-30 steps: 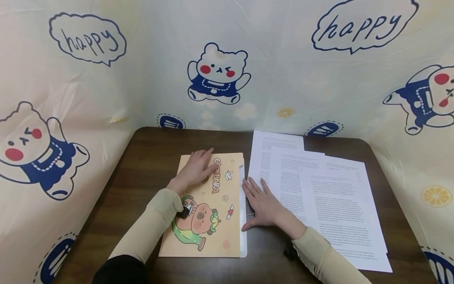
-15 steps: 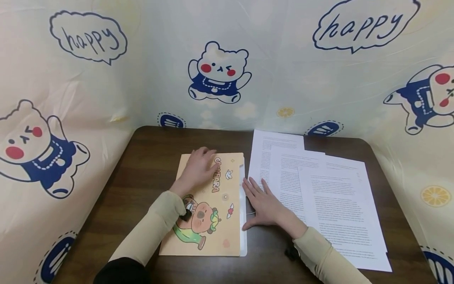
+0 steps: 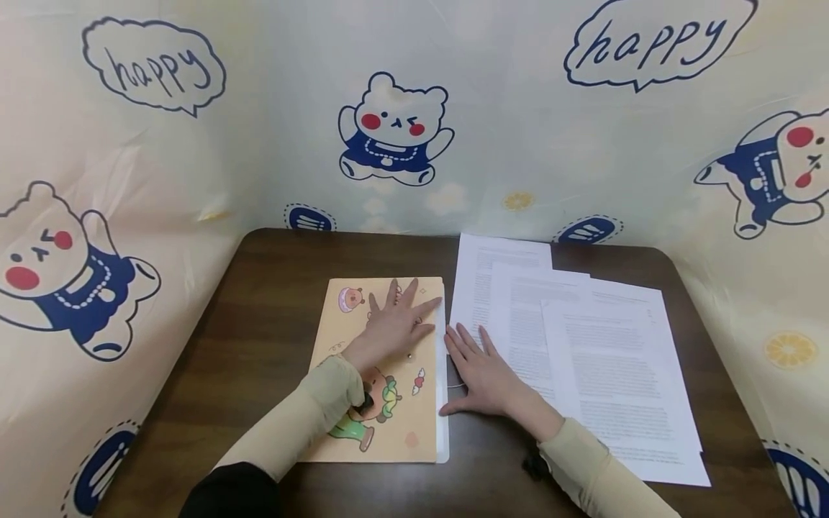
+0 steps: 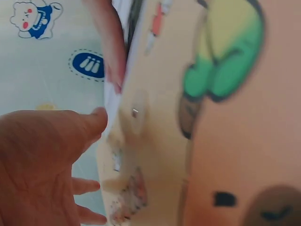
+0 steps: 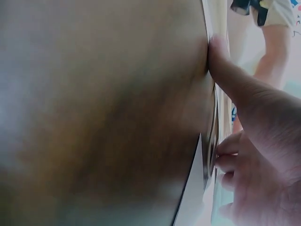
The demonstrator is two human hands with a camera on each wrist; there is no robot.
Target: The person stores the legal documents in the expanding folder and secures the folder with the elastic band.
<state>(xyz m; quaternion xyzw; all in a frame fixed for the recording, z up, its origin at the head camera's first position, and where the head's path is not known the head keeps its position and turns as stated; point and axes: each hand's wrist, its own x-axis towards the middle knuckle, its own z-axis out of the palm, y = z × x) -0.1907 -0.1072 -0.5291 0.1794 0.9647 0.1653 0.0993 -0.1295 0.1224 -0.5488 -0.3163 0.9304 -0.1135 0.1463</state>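
A peach file folder (image 3: pixel 421 424) with a cartoon capybara lies on the dark wooden table (image 3: pixel 220 360). White sheet edges show along its right side. Over the folder's upper right part spreads my left hand (image 3: pixel 391 324), fingers fanned and straight, covering the printed title. In the left wrist view that hand's thumb and fingers extend close over the cover. My right hand (image 3: pixel 482 370) lies flat beside the folder, its straight fingertips and thumb right at the folder's right edge. A thin pale cord (image 3: pixel 457 385) shows between its thumb and index finger.
Several overlapping printed sheets (image 3: pixel 615 388) lie at the table's right, reaching the back edge and partly beneath the right forearm. A cartoon-patterned curtain (image 3: pixel 505 144) encloses the table at the back and sides.
My left hand has moved right across the folder, and its fingers have fanned out. The printed cake at the folder's upper left is now uncovered. My right hand stays at the edge.
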